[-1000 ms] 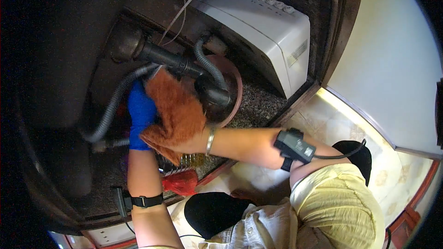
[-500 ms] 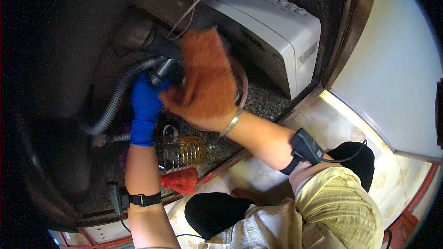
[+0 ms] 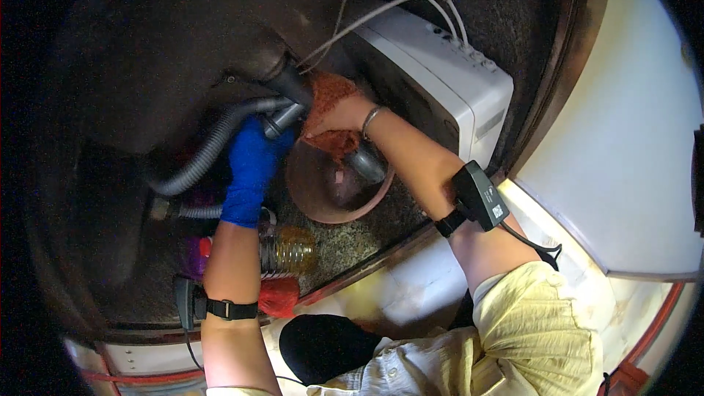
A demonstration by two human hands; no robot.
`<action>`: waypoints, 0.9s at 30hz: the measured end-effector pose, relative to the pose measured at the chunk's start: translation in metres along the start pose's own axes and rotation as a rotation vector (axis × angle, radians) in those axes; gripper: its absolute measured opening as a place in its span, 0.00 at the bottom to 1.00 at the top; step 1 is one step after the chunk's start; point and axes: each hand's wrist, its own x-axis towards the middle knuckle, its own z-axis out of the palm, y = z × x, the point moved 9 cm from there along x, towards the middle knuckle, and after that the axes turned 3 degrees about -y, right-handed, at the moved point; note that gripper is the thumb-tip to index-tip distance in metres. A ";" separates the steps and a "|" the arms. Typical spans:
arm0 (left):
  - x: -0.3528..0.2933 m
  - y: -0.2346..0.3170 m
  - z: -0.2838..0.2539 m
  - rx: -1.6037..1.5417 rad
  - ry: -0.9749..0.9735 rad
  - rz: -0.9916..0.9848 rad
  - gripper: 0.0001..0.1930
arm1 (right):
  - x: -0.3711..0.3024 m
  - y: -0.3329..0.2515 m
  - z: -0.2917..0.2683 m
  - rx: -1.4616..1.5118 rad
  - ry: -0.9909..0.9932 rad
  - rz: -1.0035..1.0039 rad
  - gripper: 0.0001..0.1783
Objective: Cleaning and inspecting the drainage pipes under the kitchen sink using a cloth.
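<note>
In a blue glove, my left hand [image 3: 253, 154] is closed around the short grey side branch [image 3: 284, 120] of a drain fitting. A ribbed grey hose [image 3: 194, 172] curves from that fitting down to the left. My right hand [image 3: 341, 114], in a rust-coloured fuzzy covering, is wrapped around the dark drain pipe [image 3: 290, 84] close to the branch; its fingers are mostly hidden. Beyond the hand, at lower right, shows a dark rounded cylinder [image 3: 367, 165], perhaps the same pipe's lower end. Below both hands stands a pinkish basin [image 3: 341, 216].
A white boxy appliance [image 3: 418, 51] with white tubes [image 3: 378, 18] stands at right. Near my left forearm lie a clear ribbed bottle of yellowish liquid [image 3: 290, 249] and a red plastic bag [image 3: 279, 297]. The dark speckled cabinet floor [image 3: 334, 246] ends at a front edge. A white door [image 3: 616, 125] stands at far right.
My right hand has turned and moved farther in, closing around the drain pipe, which uncovers the basin. My left hand stays on the branch, slightly farther right in the view.
</note>
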 end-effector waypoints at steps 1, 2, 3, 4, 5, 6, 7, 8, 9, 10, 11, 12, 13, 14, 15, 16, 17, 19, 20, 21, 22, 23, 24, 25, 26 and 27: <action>0.002 0.005 0.002 -0.053 0.010 0.002 0.19 | -0.003 -0.002 -0.009 -0.115 0.206 -0.038 0.45; 0.002 0.010 0.000 -0.060 0.029 0.005 0.19 | -0.009 -0.005 -0.018 -0.227 0.413 -0.080 0.44; -0.004 0.007 -0.006 0.012 0.050 -0.010 0.19 | -0.008 -0.019 -0.013 -0.231 0.409 -0.097 0.44; -0.007 0.009 -0.009 0.072 0.069 -0.018 0.19 | -0.009 -0.019 -0.015 -0.130 0.412 -0.008 0.40; -0.008 0.009 -0.009 0.067 0.080 -0.019 0.19 | -0.008 -0.019 -0.017 -0.028 0.414 0.081 0.36; -0.001 0.024 -0.002 0.031 0.076 0.021 0.18 | -0.020 -0.013 -0.032 -0.099 0.717 -0.087 0.25; -0.001 0.023 -0.004 0.022 0.072 0.036 0.17 | -0.018 -0.017 -0.034 -0.101 0.719 -0.095 0.25; -0.001 0.019 -0.004 0.025 0.078 0.037 0.17 | -0.010 -0.016 -0.030 -0.122 0.607 -0.075 0.26; -0.001 0.017 -0.006 0.007 0.090 0.062 0.17 | -0.004 -0.019 -0.025 -0.142 0.495 -0.057 0.27; -0.001 0.014 -0.009 -0.010 0.101 0.087 0.17 | -0.004 -0.025 -0.027 -0.139 0.496 -0.067 0.27; -0.003 0.009 -0.012 -0.001 0.106 0.086 0.17 | -0.005 -0.030 -0.028 -0.082 0.501 -0.085 0.25; -0.004 0.010 -0.011 0.012 0.105 0.064 0.18 | -0.009 -0.028 -0.032 -0.033 0.505 -0.091 0.24; -0.005 0.011 -0.010 0.028 0.103 0.041 0.18 | -0.011 -0.027 -0.036 -0.035 0.506 -0.089 0.24; -0.006 0.013 -0.010 0.026 0.102 0.041 0.18 | -0.013 -0.029 -0.037 -0.007 0.475 -0.121 0.23; -0.005 0.015 -0.007 0.024 0.038 -0.013 0.17 | -0.012 -0.027 -0.036 0.020 0.449 -0.150 0.23; -0.004 0.013 -0.002 0.022 -0.027 -0.068 0.16 | -0.011 -0.021 -0.035 0.019 0.452 -0.145 0.23; -0.004 0.014 0.001 0.019 -0.031 -0.064 0.16 | -0.010 -0.017 -0.035 0.025 0.475 -0.157 0.24; -0.004 0.024 -0.004 0.034 0.004 0.041 0.16 | -0.005 -0.009 -0.036 0.038 0.499 -0.179 0.24; -0.004 0.026 -0.003 0.035 0.001 0.042 0.16 | -0.001 -0.004 -0.031 0.094 0.438 -0.214 0.28; -0.004 0.026 -0.003 0.056 0.005 0.051 0.16 | -0.001 -0.006 -0.030 0.150 0.375 -0.247 0.31; -0.004 0.028 -0.002 0.076 0.009 0.061 0.16 | 0.000 -0.006 -0.032 0.152 0.374 -0.242 0.31; -0.003 0.026 0.002 0.072 0.003 0.061 0.16 | 0.004 -0.004 -0.030 0.048 0.319 -0.180 0.32; -0.004 0.022 -0.003 0.032 0.045 0.073 0.18 | 0.007 -0.006 -0.026 -0.048 0.258 -0.123 0.32; -0.005 0.019 -0.008 -0.008 0.087 0.085 0.21 | 0.004 -0.009 -0.028 -0.038 0.252 -0.121 0.32; -0.006 0.014 -0.008 -0.004 0.077 0.078 0.21 | -0.001 -0.012 -0.031 0.081 0.257 -0.142 0.33; -0.005 0.012 -0.008 -0.024 0.035 0.030 0.21 | -0.005 -0.011 -0.033 0.199 0.263 -0.159 0.33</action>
